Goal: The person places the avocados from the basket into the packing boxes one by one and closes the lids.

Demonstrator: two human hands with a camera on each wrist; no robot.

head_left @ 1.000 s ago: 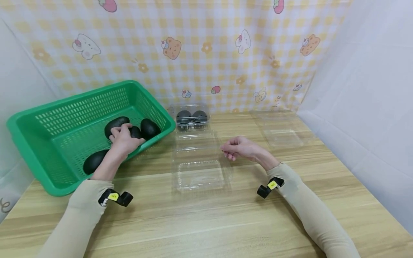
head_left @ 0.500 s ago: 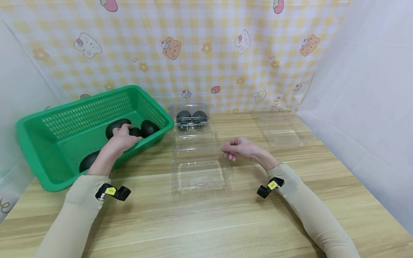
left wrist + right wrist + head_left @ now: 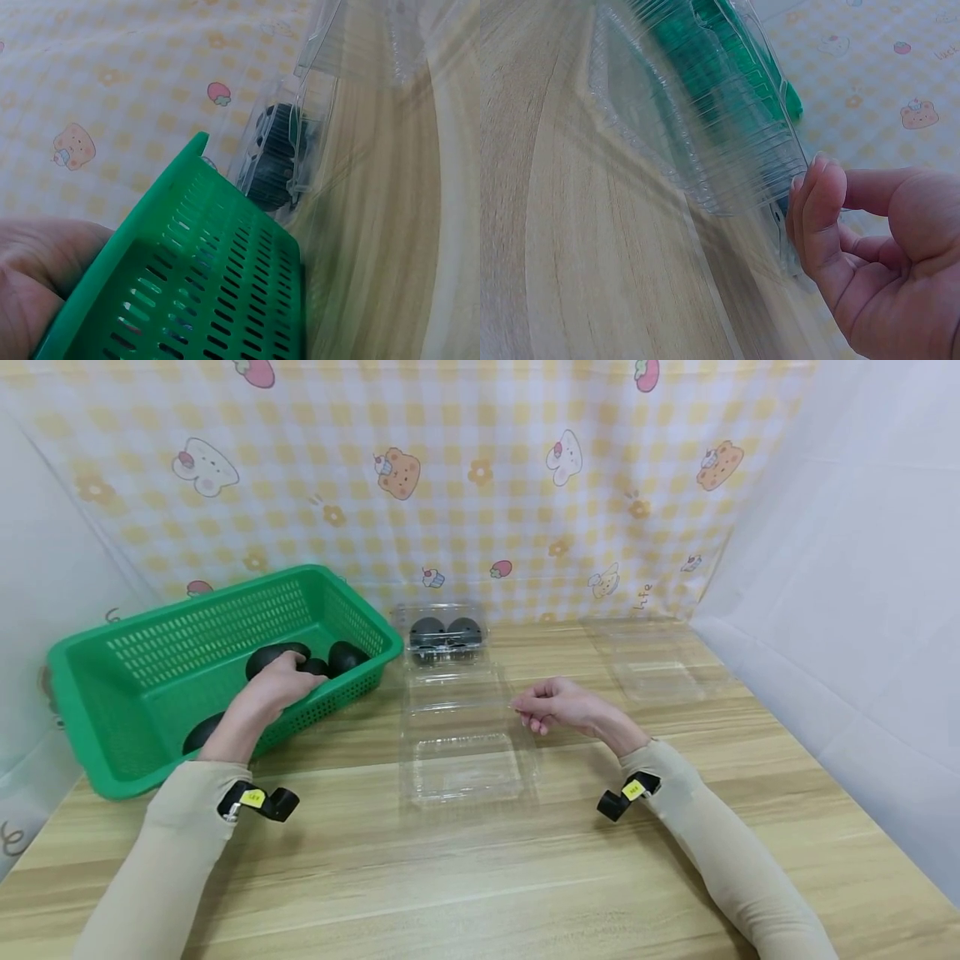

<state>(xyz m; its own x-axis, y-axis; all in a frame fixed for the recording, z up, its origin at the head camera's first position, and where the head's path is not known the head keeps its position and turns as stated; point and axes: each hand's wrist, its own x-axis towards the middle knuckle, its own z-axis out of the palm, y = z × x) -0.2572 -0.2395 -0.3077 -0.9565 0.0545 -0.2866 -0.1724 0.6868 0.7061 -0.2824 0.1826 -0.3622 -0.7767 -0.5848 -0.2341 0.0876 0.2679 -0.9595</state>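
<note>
The right-hand grip point(image 3: 564, 703) pinches an open clear box point(image 3: 463, 768) on the desk point(image 3: 465, 877); the left-hand grip point(image 3: 276, 687) reaches among black oval objects point(image 3: 346, 657) in the green basket point(image 3: 345, 700), whether clamped I cannot tell. Yellow wrist labels point(image 3: 252, 797) are illegible; the curtain point(image 3: 855, 82) reads "luck".

Your head view looks forward and down from above, widest and farthest: left hand point(image 3: 274, 685), right hand point(image 3: 566, 703), table point(image 3: 480, 877), patterned curtain point(image 3: 480, 510) behind. Your left wrist view sits close, rolled sideways, facing along the outside of the green basket point(image 3: 341, 696) toward the curtain, left hand cut off at lower left. Your right wrist view is rolled the opposite way, close on right hand and clear container point(image 3: 465, 764), basket beyond. Both wrist views share basket, table and curtain with head
</note>
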